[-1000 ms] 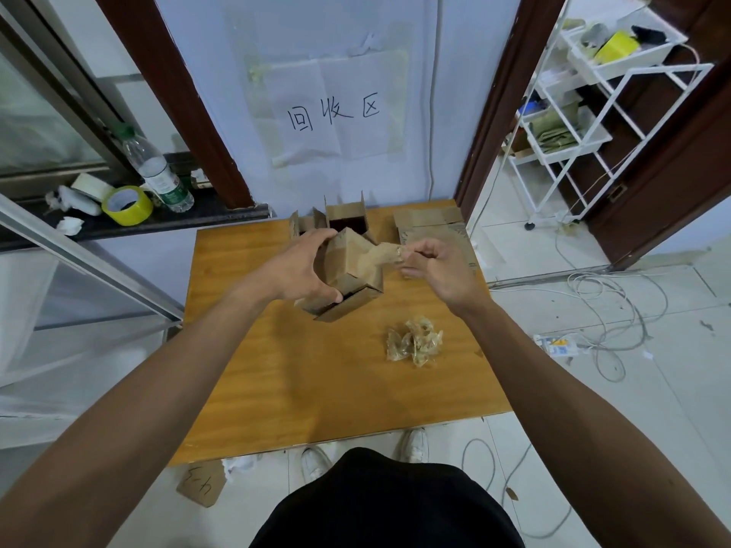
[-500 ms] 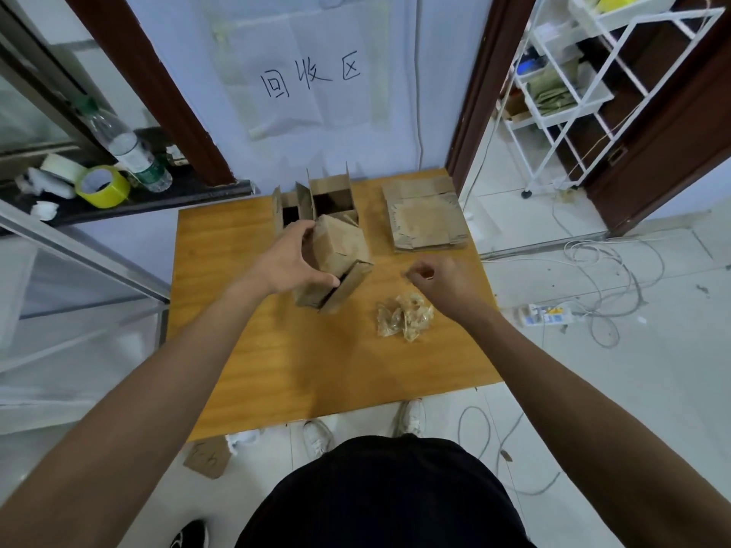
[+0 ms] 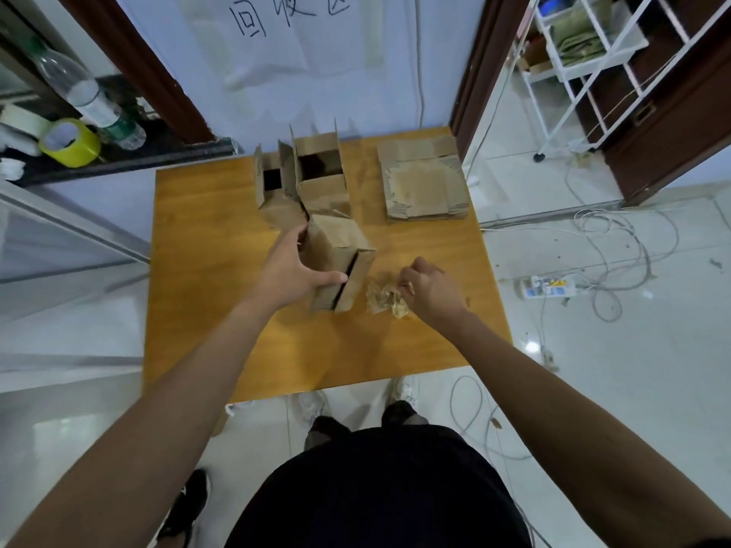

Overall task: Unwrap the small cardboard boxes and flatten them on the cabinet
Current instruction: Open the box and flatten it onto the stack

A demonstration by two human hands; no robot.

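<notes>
Over the smooth wooden bench (image 3: 197, 290), the left hand (image 3: 290, 270) fingers clasp the creased brown cardboard box (image 3: 336, 247), while the right hand (image 3: 431, 288) fingers curl against crinkled clear tape (image 3: 383, 301), grip unclear.

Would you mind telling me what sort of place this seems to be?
Probably an indoor recycling corner: a handwritten paper sign on the wall, flattened brown cardboard boxes stacked on the wooden cabinet top, a yellow tape roll nearby.
</notes>
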